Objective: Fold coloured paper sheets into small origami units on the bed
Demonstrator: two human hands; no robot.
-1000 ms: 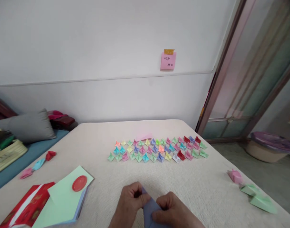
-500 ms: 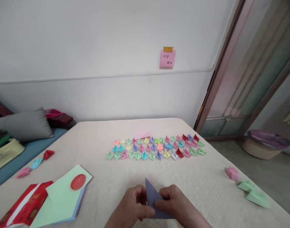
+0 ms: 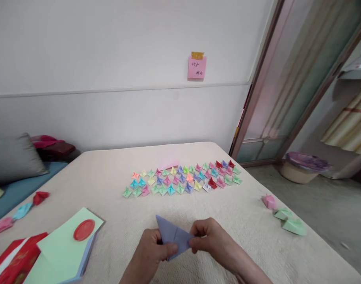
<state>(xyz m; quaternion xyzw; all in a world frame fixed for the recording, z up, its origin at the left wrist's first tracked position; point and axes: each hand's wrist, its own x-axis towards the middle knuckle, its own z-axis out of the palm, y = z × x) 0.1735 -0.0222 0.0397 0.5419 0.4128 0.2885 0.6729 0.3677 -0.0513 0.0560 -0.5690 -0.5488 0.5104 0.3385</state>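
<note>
A folded sheet of purple-blue paper [image 3: 172, 233], now a triangle with a crease down its middle, is held just above the cloth in front of me. My left hand [image 3: 152, 250] grips its left side, thumb on top and fingers behind. At the right corner, my right hand [image 3: 208, 238] pinches the tip between thumb and fingers. Beyond both hands, small folded paper pieces [image 3: 171, 190] in many colours stand in three rows. A stack of coloured paper [image 3: 62, 250] with green on top lies to the left, bearing a red round disc [image 3: 84, 230].
A red packet [image 3: 19, 256] lies beside the stack. Red, blue and pink folded papers [image 3: 23, 211] are along the left edge. Pink and green folded papers [image 3: 290, 221] sit near the right edge. A pink note [image 3: 197, 68] is taped to the wall. A lidded bin [image 3: 304, 167] stands on the floor.
The paper has turned, and more of its face shows. My right hand has slid from its middle out to the right corner. The view has swung to the right.
</note>
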